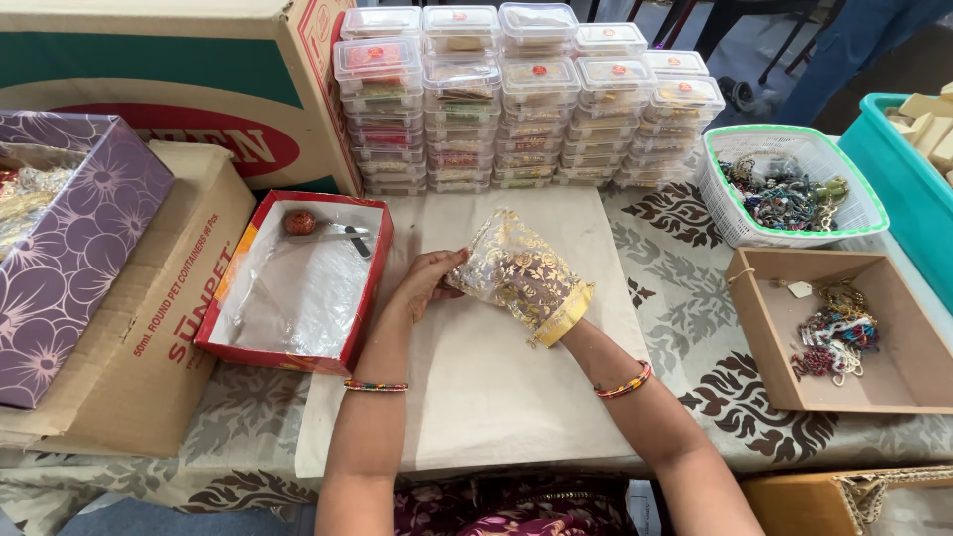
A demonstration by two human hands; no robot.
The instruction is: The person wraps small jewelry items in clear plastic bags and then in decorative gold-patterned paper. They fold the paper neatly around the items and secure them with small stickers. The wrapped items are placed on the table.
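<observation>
A sheer organza pouch (516, 270) with gold floral print and a gold rim is held over a cream cloth (476, 387). My right hand is pushed inside the pouch up to the wrist and is hidden by the fabric. My left hand (427, 281) pinches the pouch's closed end from the left. Both wrists wear thin coloured bangles.
A red box (294, 281) lined with clear film holds a small red-handled tool. Stacks of clear lidded containers (526, 99) stand behind. A white basket (789, 189) and a brown tray (844, 333) hold beaded items. Cardboard boxes (149, 328) and a purple floral box (69, 238) sit left; a teal bin (908, 189) right.
</observation>
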